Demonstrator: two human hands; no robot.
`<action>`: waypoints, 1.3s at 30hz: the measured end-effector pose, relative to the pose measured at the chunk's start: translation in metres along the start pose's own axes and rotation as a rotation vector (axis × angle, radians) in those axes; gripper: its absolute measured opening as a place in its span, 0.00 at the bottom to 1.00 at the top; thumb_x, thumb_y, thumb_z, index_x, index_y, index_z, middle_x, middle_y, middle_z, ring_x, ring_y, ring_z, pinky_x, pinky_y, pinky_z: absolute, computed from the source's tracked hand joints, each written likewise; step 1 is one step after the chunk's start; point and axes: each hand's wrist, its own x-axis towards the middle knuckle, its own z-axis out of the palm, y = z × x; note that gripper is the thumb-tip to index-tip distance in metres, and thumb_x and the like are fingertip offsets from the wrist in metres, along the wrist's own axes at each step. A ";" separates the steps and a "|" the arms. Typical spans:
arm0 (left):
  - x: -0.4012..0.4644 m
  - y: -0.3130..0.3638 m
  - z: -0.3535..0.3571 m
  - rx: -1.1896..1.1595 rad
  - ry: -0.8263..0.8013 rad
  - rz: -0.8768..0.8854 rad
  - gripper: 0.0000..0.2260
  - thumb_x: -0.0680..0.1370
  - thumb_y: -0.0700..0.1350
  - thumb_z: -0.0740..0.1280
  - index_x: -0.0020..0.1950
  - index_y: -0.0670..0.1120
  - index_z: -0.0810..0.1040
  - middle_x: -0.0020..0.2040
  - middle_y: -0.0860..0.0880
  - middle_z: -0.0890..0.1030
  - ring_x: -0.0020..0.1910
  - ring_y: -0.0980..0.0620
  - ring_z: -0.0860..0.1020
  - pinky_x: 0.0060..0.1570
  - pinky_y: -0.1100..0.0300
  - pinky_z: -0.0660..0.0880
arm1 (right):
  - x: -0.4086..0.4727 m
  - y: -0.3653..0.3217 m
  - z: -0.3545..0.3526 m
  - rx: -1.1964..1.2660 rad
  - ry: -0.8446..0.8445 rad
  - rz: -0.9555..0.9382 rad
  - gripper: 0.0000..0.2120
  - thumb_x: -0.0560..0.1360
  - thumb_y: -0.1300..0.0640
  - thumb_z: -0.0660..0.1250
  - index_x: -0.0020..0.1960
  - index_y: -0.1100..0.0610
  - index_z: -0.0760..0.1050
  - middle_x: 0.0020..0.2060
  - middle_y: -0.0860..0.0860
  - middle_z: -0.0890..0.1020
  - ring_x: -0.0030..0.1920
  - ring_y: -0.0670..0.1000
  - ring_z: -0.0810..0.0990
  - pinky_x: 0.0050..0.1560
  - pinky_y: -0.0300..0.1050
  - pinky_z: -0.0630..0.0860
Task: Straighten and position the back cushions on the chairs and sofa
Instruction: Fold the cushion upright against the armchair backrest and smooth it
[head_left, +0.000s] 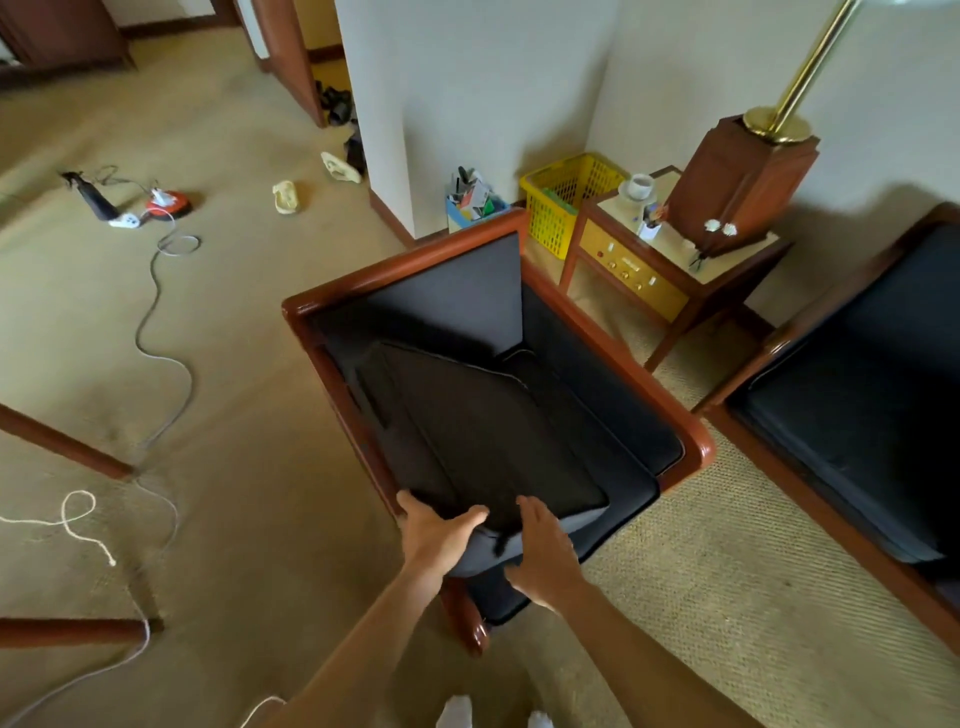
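Dark back cushion (467, 436) lying flat and askew on the seat of a wood-framed armchair (405, 260) at frame centre, near edge overhanging the front, second dark-cushioned seat (857, 395) at right edge

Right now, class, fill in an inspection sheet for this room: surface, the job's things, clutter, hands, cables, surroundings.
Surface: beige carpet, woven mat under the seats.
Job's things: dark back cushion lying flat on the armchair seat, not upright; sofa beside it.
Clutter: slippers, yellow basket, small box of oddments.
Hands: left hand and right hand at the cushion's near edge.
Cables: grey cord snaking across the carpet, white rope.
Surroundings: side table, cup, brass lamp.
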 end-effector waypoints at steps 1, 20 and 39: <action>-0.005 0.016 0.009 0.028 -0.016 0.009 0.53 0.64 0.56 0.79 0.77 0.43 0.50 0.71 0.39 0.67 0.67 0.37 0.71 0.62 0.46 0.74 | 0.002 0.005 -0.013 0.022 0.019 0.010 0.46 0.71 0.58 0.72 0.80 0.55 0.48 0.79 0.52 0.52 0.77 0.55 0.56 0.72 0.53 0.65; 0.017 0.253 0.124 1.332 -0.207 1.003 0.42 0.69 0.36 0.70 0.76 0.57 0.53 0.80 0.50 0.46 0.79 0.43 0.45 0.70 0.33 0.57 | 0.029 0.101 -0.217 0.197 0.298 -0.093 0.52 0.57 0.36 0.76 0.72 0.46 0.53 0.67 0.44 0.68 0.64 0.52 0.73 0.62 0.53 0.74; 0.051 0.300 0.118 1.339 -0.053 1.096 0.40 0.65 0.44 0.75 0.73 0.56 0.61 0.72 0.54 0.65 0.74 0.46 0.57 0.69 0.26 0.47 | 0.073 0.117 -0.249 0.245 0.494 -0.030 0.37 0.54 0.39 0.76 0.57 0.48 0.65 0.46 0.46 0.81 0.49 0.56 0.81 0.54 0.54 0.77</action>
